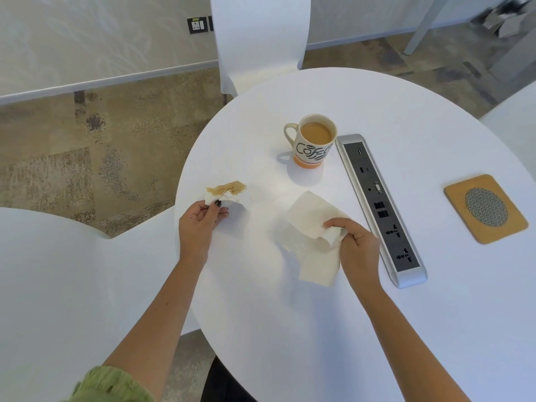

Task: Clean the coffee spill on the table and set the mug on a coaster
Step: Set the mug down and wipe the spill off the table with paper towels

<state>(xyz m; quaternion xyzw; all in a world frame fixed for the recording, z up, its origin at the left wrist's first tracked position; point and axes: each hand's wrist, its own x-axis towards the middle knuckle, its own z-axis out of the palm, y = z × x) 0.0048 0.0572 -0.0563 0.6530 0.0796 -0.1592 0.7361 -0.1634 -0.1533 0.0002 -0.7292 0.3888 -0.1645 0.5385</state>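
White table [377, 329], tissue-holding hands near edge

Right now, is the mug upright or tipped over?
Upright. The mug stands on its orange base on the table, coffee level inside, beside the power strip, not on the coaster.

White chairs [258, 39] on mottled beige carpet [87, 158] beside pale walls [87, 33].

Office meeting room, round white table [290, 329] (built-in power strip [380, 207]), carpet [87, 158]
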